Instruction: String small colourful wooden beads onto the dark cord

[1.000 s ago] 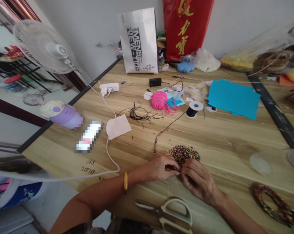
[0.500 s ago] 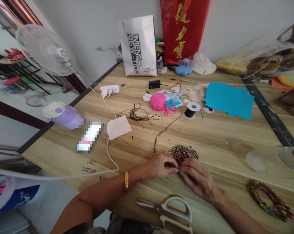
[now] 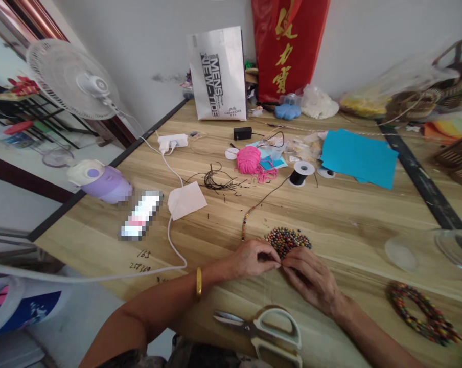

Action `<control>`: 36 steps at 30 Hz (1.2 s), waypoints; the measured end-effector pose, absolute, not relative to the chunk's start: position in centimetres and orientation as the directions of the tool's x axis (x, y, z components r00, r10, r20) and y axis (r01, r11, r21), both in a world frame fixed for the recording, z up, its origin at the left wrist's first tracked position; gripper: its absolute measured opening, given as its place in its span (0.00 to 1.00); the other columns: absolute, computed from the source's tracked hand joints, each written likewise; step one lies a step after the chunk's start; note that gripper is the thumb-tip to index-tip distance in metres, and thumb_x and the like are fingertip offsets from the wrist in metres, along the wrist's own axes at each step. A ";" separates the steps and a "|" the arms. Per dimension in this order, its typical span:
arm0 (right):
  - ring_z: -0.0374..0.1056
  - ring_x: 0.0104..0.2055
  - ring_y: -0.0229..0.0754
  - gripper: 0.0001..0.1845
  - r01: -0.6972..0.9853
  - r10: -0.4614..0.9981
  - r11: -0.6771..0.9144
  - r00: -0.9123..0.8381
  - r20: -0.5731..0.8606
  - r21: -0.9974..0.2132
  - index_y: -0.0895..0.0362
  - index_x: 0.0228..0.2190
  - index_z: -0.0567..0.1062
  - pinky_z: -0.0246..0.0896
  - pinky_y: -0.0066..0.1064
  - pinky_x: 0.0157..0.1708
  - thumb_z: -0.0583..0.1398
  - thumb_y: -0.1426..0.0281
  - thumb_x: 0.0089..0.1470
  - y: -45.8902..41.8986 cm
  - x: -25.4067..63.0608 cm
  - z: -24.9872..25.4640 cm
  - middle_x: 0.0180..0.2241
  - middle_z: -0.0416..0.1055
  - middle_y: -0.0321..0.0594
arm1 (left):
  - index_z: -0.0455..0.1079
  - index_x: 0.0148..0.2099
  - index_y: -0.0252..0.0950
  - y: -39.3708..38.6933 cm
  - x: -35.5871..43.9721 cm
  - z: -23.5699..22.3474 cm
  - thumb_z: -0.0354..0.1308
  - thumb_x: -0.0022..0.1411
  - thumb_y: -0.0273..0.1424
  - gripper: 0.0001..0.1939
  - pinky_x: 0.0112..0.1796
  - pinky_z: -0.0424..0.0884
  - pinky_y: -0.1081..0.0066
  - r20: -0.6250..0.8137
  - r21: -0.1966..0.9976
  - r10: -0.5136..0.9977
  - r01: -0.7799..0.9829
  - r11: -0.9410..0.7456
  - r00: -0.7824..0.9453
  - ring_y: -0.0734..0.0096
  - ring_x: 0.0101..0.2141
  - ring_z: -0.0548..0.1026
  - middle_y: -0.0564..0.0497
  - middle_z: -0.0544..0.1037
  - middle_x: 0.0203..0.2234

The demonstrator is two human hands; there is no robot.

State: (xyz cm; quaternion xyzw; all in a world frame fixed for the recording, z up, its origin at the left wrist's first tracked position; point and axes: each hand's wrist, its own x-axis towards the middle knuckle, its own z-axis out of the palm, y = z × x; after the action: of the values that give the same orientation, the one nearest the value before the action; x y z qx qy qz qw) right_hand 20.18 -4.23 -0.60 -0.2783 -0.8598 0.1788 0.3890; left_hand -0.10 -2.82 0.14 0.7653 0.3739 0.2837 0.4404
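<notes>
A black cord strung with multicoloured beads (image 3: pixel 245 221) runs from a spool (image 3: pixel 303 174) down to my left hand (image 3: pixel 254 259), where it passes out of sight. My left hand is closed, thumb and forefinger pinched, with the cord at it. Its fingertips meet those of my right hand (image 3: pixel 311 278), which is also pinched closed; whatever lies between them is too small to make out. Just beyond both hands is a pile of loose beads (image 3: pixel 288 241). Scissors (image 3: pixel 259 327) lie on the table nearer to me, blades pointing left.
Looped bead strings (image 3: pixel 422 312) and a clear container (image 3: pixel 455 250) are at right. Farther back are pink yarn (image 3: pixel 248 160), black cord pieces (image 3: pixel 217 179) and blue sheets (image 3: pixel 359 157). A white cable (image 3: pixel 169 237) crosses the left side near a phone (image 3: pixel 141 215).
Both hands keep almost the same pose, fingertips together. The view has shifted very slightly; the cord, spool and bead pile stay in place.
</notes>
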 end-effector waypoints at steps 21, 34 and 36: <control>0.67 0.36 0.40 0.08 0.289 0.628 0.767 -0.522 0.577 -0.573 0.58 0.39 0.72 0.67 0.33 0.35 0.58 0.78 0.56 -3.9 20.1 -0.4 0.33 0.73 0.44 | 0.75 0.31 0.31 -2.6 -0.1 0.4 0.60 0.55 0.25 0.03 0.34 0.67 0.73 0.093 0.893 0.847 0.332 -0.303 0.523 0.70 0.30 0.74 0.48 0.78 0.26; 0.68 0.36 0.41 0.07 0.279 0.645 0.749 -0.515 0.564 -0.601 0.57 0.39 0.72 0.67 0.34 0.36 0.57 0.76 0.58 -3.8 20.0 0.1 0.32 0.73 0.44 | 0.76 0.32 0.32 -2.6 -0.1 0.5 0.60 0.54 0.24 0.03 0.34 0.67 0.73 0.053 0.895 0.854 0.354 -0.270 0.518 0.71 0.30 0.73 0.49 0.78 0.26; 0.68 0.35 0.41 0.06 0.279 0.647 0.746 -0.517 0.560 -0.605 0.57 0.38 0.72 0.67 0.34 0.35 0.58 0.76 0.58 -3.8 20.0 0.1 0.32 0.73 0.44 | 0.76 0.32 0.31 -2.6 0.0 0.6 0.60 0.54 0.24 0.03 0.35 0.67 0.73 0.060 0.896 0.854 0.350 -0.274 0.517 0.71 0.30 0.74 0.49 0.78 0.26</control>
State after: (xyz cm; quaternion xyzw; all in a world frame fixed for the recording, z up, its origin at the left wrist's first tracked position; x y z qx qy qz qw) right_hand 20.02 -3.75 0.10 -0.2751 -0.8411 0.2263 0.4069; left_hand -0.04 -2.57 0.57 0.7470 0.4030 0.2813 0.4477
